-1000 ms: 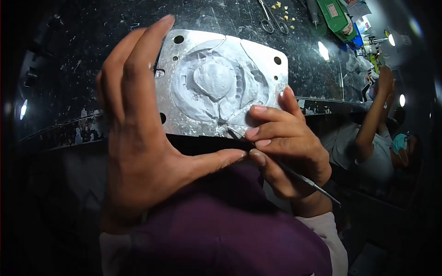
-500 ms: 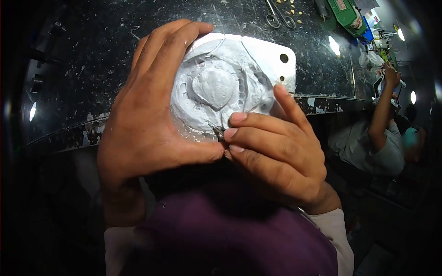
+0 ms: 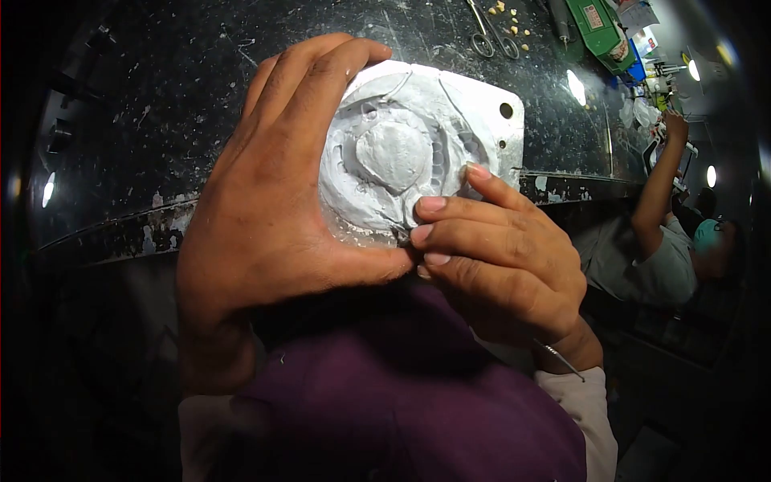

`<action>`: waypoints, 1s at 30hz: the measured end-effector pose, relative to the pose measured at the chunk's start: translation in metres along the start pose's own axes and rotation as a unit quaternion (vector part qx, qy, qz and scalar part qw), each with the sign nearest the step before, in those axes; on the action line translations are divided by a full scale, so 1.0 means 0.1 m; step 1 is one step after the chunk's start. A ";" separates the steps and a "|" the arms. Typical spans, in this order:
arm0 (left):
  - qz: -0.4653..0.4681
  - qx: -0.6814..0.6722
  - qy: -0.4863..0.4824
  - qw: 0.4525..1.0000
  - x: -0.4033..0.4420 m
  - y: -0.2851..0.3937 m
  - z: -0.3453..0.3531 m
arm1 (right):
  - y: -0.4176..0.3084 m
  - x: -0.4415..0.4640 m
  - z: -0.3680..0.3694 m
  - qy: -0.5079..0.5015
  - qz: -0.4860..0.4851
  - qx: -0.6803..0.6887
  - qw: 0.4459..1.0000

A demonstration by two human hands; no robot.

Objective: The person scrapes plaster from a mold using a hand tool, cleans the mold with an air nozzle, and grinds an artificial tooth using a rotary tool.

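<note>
Metal plate [image 3: 486, 103], place: between my two hands at the near edge of the counter [image 3: 177, 104], its near side reaching past that edge; I cannot tell whether its underside rests there.
Metal plate, look: pale and bright under the light, with a round dark hole in the far right corner and a smaller one just below it.
White mass [image 3: 393, 157]: fills the middle of the metal plate; a rounded dome at its centre, a groove around it with a row of small hollows on the right, two thin curved lines running toward the far edge.
Left hand [image 3: 269, 201]: spread in a broad C and clamped around the metal plate, fingers over the far left, thumb along the near side.
Right hand [image 3: 506, 257]: fingers bunched around a thin metal tool [image 3: 560, 361], fingertips over the near right of the white mass, close to my left thumb.
Thin metal tool: its back end shows beside my right wrist; the working tip is mostly hidden by my fingers.
Counter, far side: scissors [image 3: 487, 31] beside small yellowish pieces [image 3: 514, 30].
</note>
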State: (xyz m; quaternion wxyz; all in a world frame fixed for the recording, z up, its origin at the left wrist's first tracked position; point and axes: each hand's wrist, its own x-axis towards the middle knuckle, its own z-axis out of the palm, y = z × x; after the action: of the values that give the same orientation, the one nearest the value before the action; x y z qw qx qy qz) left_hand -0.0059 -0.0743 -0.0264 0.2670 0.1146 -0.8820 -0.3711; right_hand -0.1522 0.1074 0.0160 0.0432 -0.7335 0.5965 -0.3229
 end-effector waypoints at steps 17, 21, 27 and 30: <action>-0.010 0.016 0.005 1.000 -0.02 0.06 0.01 | -0.02 -0.14 0.09 0.031 -0.019 0.002 0.999; -0.072 0.042 0.030 0.996 -0.12 0.28 0.10 | -0.04 -0.23 0.16 0.100 -0.036 -0.052 0.993; -0.112 0.061 0.100 0.987 -0.29 0.40 0.30 | -0.13 -0.37 0.25 0.120 0.035 -0.030 0.992; -0.108 0.081 0.072 0.988 -0.29 0.42 0.23 | -0.17 -0.43 0.32 0.143 0.047 -0.028 0.988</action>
State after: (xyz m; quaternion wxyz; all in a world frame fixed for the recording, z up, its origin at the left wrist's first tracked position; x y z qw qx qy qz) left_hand 0.0055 -0.0191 -0.0208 0.2782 0.2572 -0.8699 -0.3158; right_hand -0.1250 0.1405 -0.0194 -0.0480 -0.6518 0.6396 -0.4047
